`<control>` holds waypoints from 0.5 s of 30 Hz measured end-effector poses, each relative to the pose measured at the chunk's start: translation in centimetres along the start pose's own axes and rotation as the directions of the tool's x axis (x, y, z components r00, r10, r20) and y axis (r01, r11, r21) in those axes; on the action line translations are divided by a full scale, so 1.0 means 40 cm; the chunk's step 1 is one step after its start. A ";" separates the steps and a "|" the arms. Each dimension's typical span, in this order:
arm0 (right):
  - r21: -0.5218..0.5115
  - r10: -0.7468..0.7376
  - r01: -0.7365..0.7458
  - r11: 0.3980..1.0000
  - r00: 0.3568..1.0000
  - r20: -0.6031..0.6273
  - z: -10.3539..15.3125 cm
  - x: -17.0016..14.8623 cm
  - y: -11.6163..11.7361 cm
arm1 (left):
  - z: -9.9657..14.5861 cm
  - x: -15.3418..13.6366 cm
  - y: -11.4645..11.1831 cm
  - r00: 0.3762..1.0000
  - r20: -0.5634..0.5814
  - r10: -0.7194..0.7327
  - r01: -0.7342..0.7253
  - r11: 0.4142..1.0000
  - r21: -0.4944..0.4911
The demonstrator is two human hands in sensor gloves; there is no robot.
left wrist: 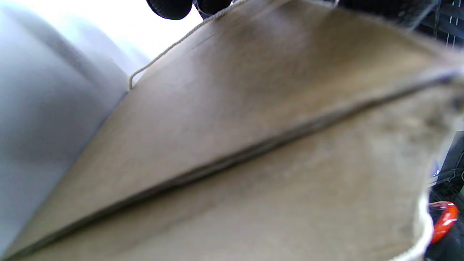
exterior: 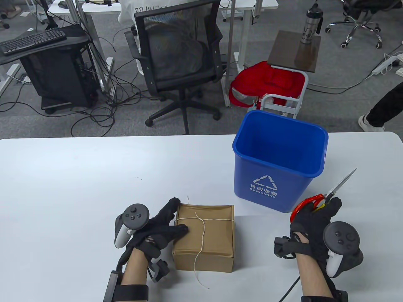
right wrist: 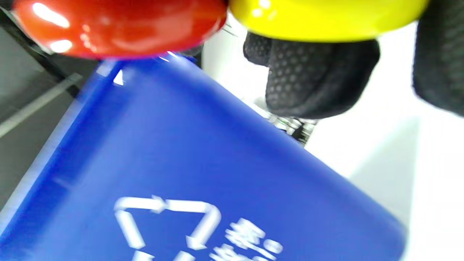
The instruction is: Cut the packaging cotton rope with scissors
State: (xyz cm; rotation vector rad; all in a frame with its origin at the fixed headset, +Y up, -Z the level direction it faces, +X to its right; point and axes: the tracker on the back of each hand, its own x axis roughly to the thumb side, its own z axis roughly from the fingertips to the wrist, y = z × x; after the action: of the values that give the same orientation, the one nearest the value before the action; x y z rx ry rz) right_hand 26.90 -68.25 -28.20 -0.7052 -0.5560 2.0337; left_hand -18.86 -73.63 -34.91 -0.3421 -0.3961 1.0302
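Hands at the tied box, scissors raised
Left hand (exterior: 157, 228) lies flat, fingers straight on the box (exterior: 204, 239) beside its rope (exterior: 201, 232); right hand (exterior: 315, 220) curls round the scissors (exterior: 327, 195), blades pointing beyond the fingertips, beside the blue bin (exterior: 277, 163)

Office: swivel chair (exterior: 179, 59), keyboard (exterior: 31, 41), desks.

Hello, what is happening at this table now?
A person in sensor gloves is about to cut the cotton rope tied around a cardboard box. The left hand rests on the box's left side. The right hand holds scissors beside a blue recycling bin, away from the box. The rope looks uncut.
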 end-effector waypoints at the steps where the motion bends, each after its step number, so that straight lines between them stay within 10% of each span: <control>1: 0.016 0.016 -0.016 1.000 1.000 -0.019 -0.005 -0.010 0.004 | 0.000 -0.001 0.000 1.000 0.000 0.000 0.000 1.000 0.000; 9: 0.161 0.283 -0.251 0.954 0.932 -0.225 -0.058 -0.120 0.073 | -0.001 -0.003 0.000 1.000 0.002 0.013 -0.013 1.000 0.000; 15: 0.281 0.575 -0.511 0.812 0.781 -0.244 -0.091 -0.144 0.123 | -0.002 -0.006 0.000 1.000 0.003 0.020 -0.020 1.000 0.000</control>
State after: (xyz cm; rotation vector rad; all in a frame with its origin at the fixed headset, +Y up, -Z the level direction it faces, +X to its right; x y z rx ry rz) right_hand 28.92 -75.24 -32.40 -1.1454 0.0689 2.3894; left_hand -18.92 -73.84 -35.01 -0.3448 -0.3956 1.0499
